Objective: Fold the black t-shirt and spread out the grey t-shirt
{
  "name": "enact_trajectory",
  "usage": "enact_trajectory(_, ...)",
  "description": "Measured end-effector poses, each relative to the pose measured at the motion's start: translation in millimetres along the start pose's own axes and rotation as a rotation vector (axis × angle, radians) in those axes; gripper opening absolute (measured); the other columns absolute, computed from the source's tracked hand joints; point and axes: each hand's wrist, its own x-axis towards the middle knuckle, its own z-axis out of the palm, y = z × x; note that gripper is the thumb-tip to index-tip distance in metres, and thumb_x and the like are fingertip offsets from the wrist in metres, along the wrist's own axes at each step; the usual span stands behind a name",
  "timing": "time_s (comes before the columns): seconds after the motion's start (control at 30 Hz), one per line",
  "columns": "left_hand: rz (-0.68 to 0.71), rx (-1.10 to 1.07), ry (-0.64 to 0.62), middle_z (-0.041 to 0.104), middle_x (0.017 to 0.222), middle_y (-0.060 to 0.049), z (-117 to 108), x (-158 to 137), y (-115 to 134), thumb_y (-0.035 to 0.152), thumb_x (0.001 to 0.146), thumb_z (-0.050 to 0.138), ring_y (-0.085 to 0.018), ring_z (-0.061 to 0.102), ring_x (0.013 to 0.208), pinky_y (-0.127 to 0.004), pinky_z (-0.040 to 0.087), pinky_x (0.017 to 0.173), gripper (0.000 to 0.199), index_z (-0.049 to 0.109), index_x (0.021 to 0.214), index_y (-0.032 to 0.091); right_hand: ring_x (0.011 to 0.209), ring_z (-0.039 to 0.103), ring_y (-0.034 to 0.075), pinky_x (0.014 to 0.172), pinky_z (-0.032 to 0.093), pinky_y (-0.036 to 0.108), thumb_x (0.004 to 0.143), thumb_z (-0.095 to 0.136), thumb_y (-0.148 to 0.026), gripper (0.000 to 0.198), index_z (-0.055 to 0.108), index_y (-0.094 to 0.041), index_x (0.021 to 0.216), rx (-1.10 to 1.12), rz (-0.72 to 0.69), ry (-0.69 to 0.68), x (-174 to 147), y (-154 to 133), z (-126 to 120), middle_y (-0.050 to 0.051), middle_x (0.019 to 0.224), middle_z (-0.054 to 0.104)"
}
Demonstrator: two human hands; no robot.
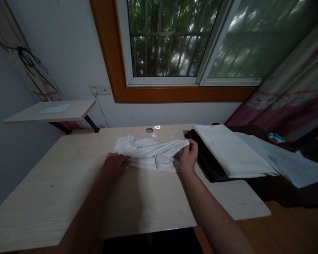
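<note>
A crumpled white cloth (151,153) lies bunched across the back half of the desk; its folds hide whether it is a garment. At its front left edge, my left hand (114,166) rests low on the desk with the fingers closed on the fabric. My right hand (189,157) pinches the upper right corner between thumb and fingers and holds it slightly raised. Between the two hands the cloth runs in loose, wrinkled folds.
Right of the cloth is a folded white fabric (228,151) on a folded black one (209,165). Beyond lie pale printed sheets (294,158). A raised shelf (76,112) stands at the desk's (159,208) back left, near a plugged-in cable (103,113). A window (169,42) is behind.
</note>
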Motion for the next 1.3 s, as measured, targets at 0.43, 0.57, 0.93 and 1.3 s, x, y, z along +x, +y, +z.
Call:
enact_trajectory(0.43,-0.721,-0.059,0.857,0.060,0.090,-0.007,-22,-22,-36,0.041,0.095,0.055,-0.024,0.053,0.091,-0.040,0.041,0.087,0.025,0.066,0.097,0.018,0.115,0.060,0.021,0.108,0.039,0.048,0.091,0.056,-0.029,0.015,0.056,-0.023,0.105,0.251,-0.051,-0.012,-7,-21,7,0.007,0.118,0.065)
enact_trajectory(0.57,-0.725,-0.126,0.823,0.058,0.093,-0.006,-21,-18,-35,0.039,0.094,0.055,-0.023,0.053,0.092,-0.040,0.043,0.088,0.023,0.064,0.096,0.018,0.117,0.059,0.021,0.109,0.038,0.048,0.091,0.055,-0.029,0.018,0.058,-0.023,0.107,0.269,0.007,-0.013,-5,-16,6,0.006,0.121,0.064)
enact_trajectory(0.93,-0.311,-0.172,0.517,0.067,0.102,-0.009,-15,-8,-24,0.039,0.095,0.056,-0.024,0.060,0.099,-0.041,0.047,0.095,0.024,0.066,0.106,0.020,0.119,0.055,0.025,0.109,0.039,0.053,0.094,0.051,-0.025,0.019,0.069,-0.022,0.101,-0.139,-0.332,-0.177,-8,-17,1,0.009,0.119,0.062)
enact_trajectory(1.3,0.097,-0.024,0.040,0.070,0.102,-0.010,6,1,6,0.037,0.095,0.060,-0.025,0.060,0.096,-0.043,0.049,0.089,0.032,0.066,0.122,0.021,0.133,0.038,0.032,0.116,0.020,0.066,0.085,0.061,-0.018,0.017,0.072,-0.028,0.095,-0.371,-0.522,-0.194,-21,-26,4,0.007,0.117,0.063)
